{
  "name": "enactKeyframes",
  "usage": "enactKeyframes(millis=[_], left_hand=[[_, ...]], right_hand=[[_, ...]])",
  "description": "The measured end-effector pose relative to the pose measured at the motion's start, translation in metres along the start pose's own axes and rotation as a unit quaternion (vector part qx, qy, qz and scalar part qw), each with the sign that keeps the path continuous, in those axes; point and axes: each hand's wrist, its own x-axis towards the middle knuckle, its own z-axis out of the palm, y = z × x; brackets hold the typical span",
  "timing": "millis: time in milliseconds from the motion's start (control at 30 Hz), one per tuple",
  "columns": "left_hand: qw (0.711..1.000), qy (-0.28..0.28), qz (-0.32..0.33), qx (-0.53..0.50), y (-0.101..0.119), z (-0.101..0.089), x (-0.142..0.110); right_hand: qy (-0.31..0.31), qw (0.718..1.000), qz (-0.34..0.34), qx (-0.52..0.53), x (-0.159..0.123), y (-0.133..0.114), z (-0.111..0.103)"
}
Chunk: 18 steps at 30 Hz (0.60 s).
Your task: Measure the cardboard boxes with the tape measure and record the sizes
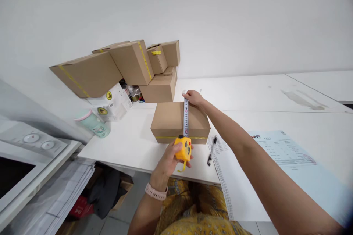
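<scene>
A brown cardboard box (168, 119) with a yellow strip along its near side lies on the white table in front of me. My left hand (172, 156) grips a yellow tape measure (183, 149) just off the box's near edge, its wrist strap hanging down. The white blade runs out of the case and across the box top, away from me. At the far edge of the box, my right hand (193, 97) pinches the blade's end between closed fingers; the very tip is hidden.
Several cardboard boxes (129, 62) are stacked at the back left, above a white avocado-print carton (113, 104). A mint tumbler (95, 124) stands nearby, with a microwave (35, 146) further left. Right of the box lie a pen (211, 151), a spiral notebook (237, 180) and a printed sheet (295, 165).
</scene>
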Motion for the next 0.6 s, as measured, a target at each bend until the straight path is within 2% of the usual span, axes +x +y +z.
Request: enactKeyframes(millis=[167,400,600], left_hand=[[0.998,0.03,-0.02,-0.049,0.004,0.011,0.007],[0.998,0.059,-0.012,-0.028,-0.009,0.029,-0.011],[0.998,0.06,-0.008,-0.013,-0.007,0.033,-0.008]], right_hand=[[-0.033,0.999,0.032,-0.023,0.01,0.013,0.019],[-0.033,0.999,-0.001,0.0,0.006,0.021,0.019],[-0.037,0.999,0.002,0.003,0.006,0.019,0.02]])
